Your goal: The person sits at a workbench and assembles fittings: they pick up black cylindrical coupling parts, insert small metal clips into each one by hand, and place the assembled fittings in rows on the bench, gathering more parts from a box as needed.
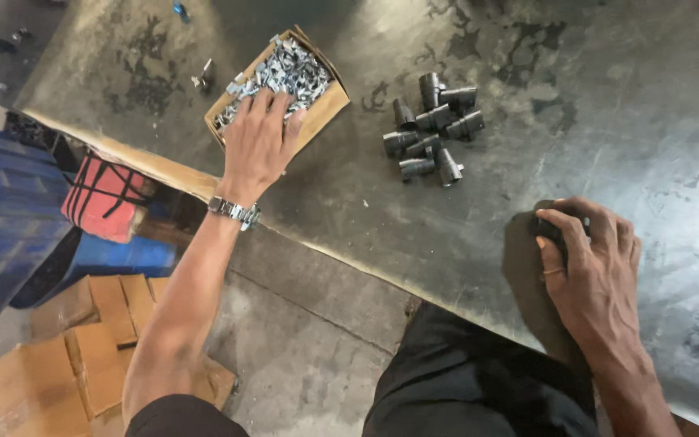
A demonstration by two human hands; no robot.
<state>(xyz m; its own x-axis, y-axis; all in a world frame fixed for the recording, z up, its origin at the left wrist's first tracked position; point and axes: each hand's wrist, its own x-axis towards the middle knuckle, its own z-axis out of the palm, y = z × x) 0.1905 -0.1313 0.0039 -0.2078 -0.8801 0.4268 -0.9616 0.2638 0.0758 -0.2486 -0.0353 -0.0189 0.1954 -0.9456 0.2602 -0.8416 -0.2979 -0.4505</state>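
Left hand rests spread, fingers open, on metal clips in a box on the counter. Right hand is closed on a black fitting. Clips: likely small, rigid, light; pinch individually. More fittings lie between the hands.

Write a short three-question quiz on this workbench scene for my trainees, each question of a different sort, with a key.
1. True or false: the left hand is reaching into the cardboard box of small metal clips.
2. Multiple choice: where does the cluster of black plastic fittings lie? A) inside the box; B) on the metal table, between the box and the right hand; C) on the floor.
3. Fill in: the left wrist wears a metal ____.

Key: 1 true; 2 B; 3 watch. The right hand rests on the table, curled over a dark object that is mostly hidden.
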